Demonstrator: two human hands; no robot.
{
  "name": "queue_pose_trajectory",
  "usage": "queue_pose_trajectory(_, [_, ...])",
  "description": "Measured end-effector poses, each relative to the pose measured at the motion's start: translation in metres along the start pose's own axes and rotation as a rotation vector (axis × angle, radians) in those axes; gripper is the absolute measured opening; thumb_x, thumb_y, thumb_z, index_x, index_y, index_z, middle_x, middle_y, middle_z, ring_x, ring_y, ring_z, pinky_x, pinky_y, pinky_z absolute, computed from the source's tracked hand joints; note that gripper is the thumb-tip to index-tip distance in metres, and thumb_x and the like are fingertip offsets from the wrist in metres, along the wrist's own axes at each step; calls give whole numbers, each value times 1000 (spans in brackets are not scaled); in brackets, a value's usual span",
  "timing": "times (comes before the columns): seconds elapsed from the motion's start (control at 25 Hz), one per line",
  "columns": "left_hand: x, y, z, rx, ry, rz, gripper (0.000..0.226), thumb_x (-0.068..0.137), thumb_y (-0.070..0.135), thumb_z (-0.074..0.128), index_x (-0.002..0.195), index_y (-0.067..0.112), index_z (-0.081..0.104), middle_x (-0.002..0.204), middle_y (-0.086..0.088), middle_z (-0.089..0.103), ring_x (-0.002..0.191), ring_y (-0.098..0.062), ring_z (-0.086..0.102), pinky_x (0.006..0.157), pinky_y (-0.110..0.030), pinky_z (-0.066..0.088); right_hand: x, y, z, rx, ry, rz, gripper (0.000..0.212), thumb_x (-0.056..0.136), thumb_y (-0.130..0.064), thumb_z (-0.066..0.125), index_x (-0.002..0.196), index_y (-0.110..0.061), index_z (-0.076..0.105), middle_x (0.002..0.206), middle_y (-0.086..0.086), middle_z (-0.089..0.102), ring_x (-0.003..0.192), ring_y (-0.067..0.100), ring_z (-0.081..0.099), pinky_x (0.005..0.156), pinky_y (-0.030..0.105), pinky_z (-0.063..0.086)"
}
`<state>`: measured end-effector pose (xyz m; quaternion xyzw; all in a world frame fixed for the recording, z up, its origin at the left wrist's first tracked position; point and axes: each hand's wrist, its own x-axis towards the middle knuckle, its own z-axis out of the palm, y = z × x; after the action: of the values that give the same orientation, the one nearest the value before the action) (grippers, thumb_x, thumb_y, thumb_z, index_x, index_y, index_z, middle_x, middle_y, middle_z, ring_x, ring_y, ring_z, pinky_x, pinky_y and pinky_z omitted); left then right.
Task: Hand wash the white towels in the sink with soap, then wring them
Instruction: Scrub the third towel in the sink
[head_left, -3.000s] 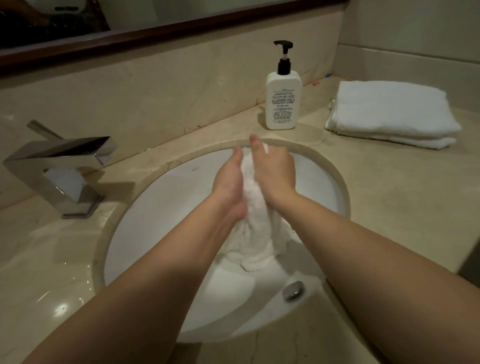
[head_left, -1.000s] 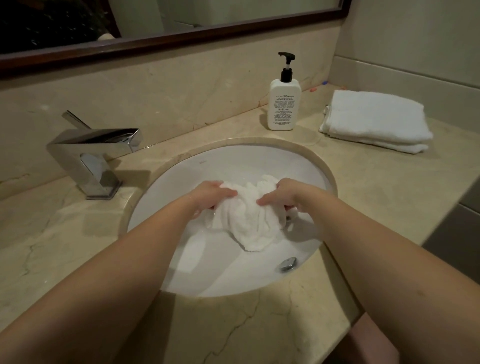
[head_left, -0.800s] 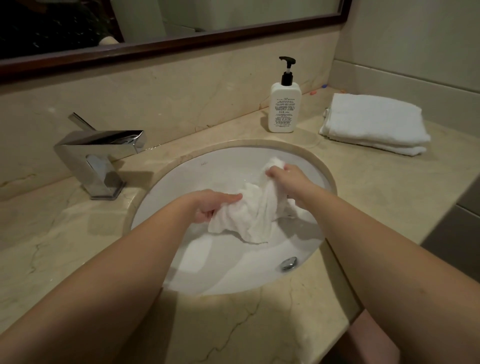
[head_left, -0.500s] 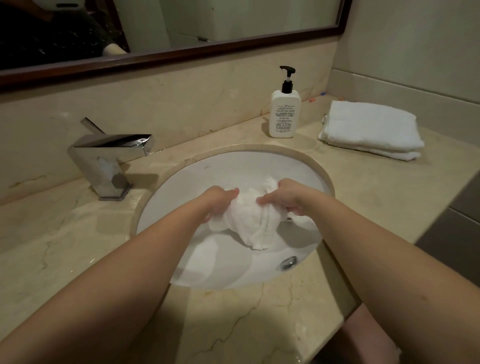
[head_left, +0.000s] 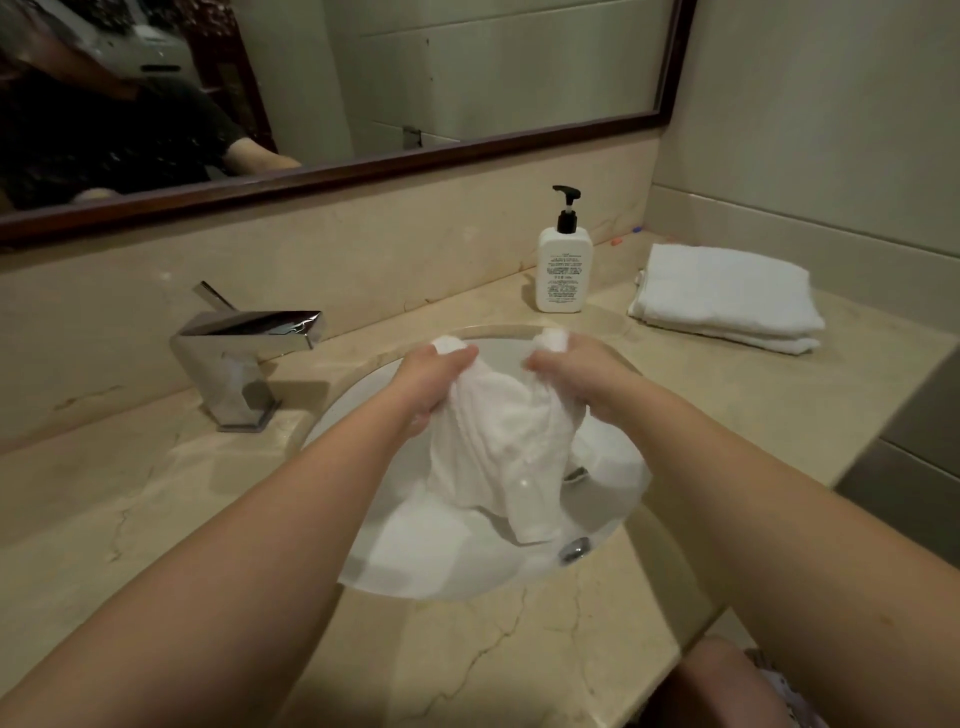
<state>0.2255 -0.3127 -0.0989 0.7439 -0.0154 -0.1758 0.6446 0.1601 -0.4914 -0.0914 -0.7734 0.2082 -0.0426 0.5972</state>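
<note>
Your left hand (head_left: 431, 384) and your right hand (head_left: 569, 371) each clutch a bunched upper corner of the wet white terry towel (head_left: 498, 447), fingers curled tight round the cloth. You hold it up over the round white ceramic sink (head_left: 415, 561), and the rest of it hangs down in folds between your wrists, its lowest tip near the small chrome overflow fitting (head_left: 574, 549) on the near wall of the bowl. On the beige marble bench (head_left: 130, 493), the angular chrome faucet (head_left: 244, 358) stands at the left of the sink. Behind the sink stands the white soap bottle with a black pump (head_left: 563, 265), and to its right lies a folded stack of white towels (head_left: 727, 296). A dark-framed mirror (head_left: 467, 78) hangs on the wall above.
</note>
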Motion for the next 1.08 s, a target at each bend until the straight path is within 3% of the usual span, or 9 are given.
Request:
queue_pose_trajectory(0.2, [-12, -45, 0, 376, 10, -43, 24, 97, 28, 68, 83, 17, 52, 90, -5, 64, 70, -13, 59, 57, -26, 45, -7, 43, 7, -454, -33, 222, 36, 82, -23, 79, 92, -4, 51, 88, 11, 53, 72, 24, 53, 56, 30, 41])
queue_pose_trajectory(0.32, [-8, -60, -2, 487, 21, -10, 28, 90, 37, 75, 84, 19, 55, 103, -9, 69, 80, -18, 64, 71, -32, 53, -7, 52, 3, -560, 42, 200, 32, 91, -28, 70, 82, -8, 47, 87, 7, 52, 73, 21, 53, 59, 32, 41])
queue_pose_trajectory(0.44, [-9, -66, -6, 612, -134, -143, 51, 77, 45, 86, 104, 10, 59, 109, -6, 68, 100, -25, 68, 92, -38, 56, -9, 57, 4, -439, 8, 211, 34, 94, -37, 65, 92, -5, 52, 90, 7, 57, 84, 26, 58, 73, 34, 45])
queue_pose_trajectory(0.52, [-11, -65, -8, 694, -230, -197, 62, 75, 48, 86, 114, 9, 56, 114, -4, 67, 105, -26, 67, 96, -37, 55, -11, 56, 1, -247, -78, 199, 47, 82, -44, 76, 99, -4, 60, 94, 14, 68, 87, 31, 68, 78, 41, 56])
queue_pose_trajectory(0.6, [-10, -61, -9, 650, -215, -140, 62, 77, 50, 84, 114, 6, 62, 113, -7, 71, 100, -25, 70, 94, -40, 57, -13, 51, -6, -156, -191, 160, 46, 75, -29, 84, 111, -6, 66, 102, 18, 74, 93, 35, 72, 84, 46, 61])
queue_pose_trajectory(0.68, [-12, -54, -10, 426, -143, -71, 46, 82, 46, 81, 104, 8, 67, 107, -11, 74, 88, -22, 72, 80, -36, 61, -13, 45, -12, -182, -215, 123, 31, 80, -11, 77, 109, -6, 67, 98, 17, 73, 85, 32, 73, 71, 38, 62])
queue_pose_trajectory(0.76, [-17, -41, -14, 249, -141, -49, 42, 84, 42, 81, 103, 9, 65, 102, -10, 75, 84, -20, 73, 70, -30, 59, -18, 33, -11, -252, -139, 116, 13, 84, -12, 68, 95, -8, 65, 84, 11, 66, 69, 26, 63, 54, 26, 47])
queue_pose_trajectory(0.92, [-15, -27, -30, 194, -297, -27, 62, 69, 29, 91, 116, -1, 63, 109, -17, 75, 103, -32, 73, 98, -48, 56, -17, 21, -11, -144, -48, 100, 11, 94, -21, 48, 90, -14, 55, 76, 7, 46, 67, 20, 42, 59, 30, 30])
queue_pose_trajectory(1.08, [-17, -22, -26, 509, 35, 318, 37, 90, 40, 72, 94, 4, 64, 87, -4, 69, 81, -24, 68, 72, -39, 54, -16, 24, -12, 262, -24, -46, 20, 98, -12, 56, 116, -16, 64, 104, 8, 69, 90, 22, 66, 75, 33, 52])
